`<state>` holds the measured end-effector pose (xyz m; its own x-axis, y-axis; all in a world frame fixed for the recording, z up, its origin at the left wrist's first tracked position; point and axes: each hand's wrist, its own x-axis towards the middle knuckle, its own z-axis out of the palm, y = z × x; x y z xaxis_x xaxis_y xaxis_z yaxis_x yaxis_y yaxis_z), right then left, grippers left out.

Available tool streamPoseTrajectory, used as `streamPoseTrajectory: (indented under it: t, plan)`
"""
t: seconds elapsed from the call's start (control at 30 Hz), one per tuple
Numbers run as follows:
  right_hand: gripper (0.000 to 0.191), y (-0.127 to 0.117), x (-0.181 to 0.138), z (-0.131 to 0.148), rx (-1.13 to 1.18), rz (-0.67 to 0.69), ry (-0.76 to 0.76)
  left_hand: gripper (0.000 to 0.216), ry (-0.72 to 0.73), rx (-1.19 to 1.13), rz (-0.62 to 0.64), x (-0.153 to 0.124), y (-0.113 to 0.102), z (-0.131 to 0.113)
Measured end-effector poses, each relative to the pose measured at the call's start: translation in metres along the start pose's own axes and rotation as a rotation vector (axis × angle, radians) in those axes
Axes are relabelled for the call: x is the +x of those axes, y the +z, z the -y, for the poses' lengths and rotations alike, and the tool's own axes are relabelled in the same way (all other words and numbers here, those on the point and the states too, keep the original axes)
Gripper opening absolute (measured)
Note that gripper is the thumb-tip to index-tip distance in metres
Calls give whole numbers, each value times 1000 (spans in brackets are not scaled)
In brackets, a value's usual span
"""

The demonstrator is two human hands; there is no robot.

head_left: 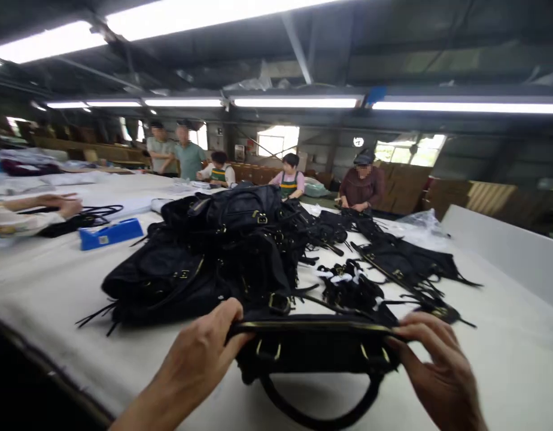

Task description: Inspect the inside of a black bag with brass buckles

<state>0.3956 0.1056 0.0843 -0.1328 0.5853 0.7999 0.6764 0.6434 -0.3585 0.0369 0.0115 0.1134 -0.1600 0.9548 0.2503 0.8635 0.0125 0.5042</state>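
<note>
White cloth covered the long table, and at 6 o'clock you pinched a black handbag by its top corners, left hand and right hand both closed on it. It looked soft and light, liable to sag; those stiff rim ends seemed the best hold.

Fluorescent ceiling tubes glare white over a dim hall; windows are blown out. Wide-angle distortion bends the edges, and the black bags lose detail.

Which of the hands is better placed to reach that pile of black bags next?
Probably the left hand: it grips the black handbag end nearest the pile of black bags.
</note>
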Motion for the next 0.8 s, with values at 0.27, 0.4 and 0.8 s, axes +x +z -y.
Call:
streamPoseTrajectory:
  t: [0.27, 0.4, 0.8]
  plan:
    - [10, 28, -23, -27, 114, 165, 250, 35, -104, -253, 212, -1, 20, 13]
    - [11, 24, -19, -27, 130, 199, 235, 37, -158, -445, 303, 2, 2, 16]
    - [24, 27, -21, -27, 69, 245, 261, 33, -400, -858, 445, -17, -17, 54]
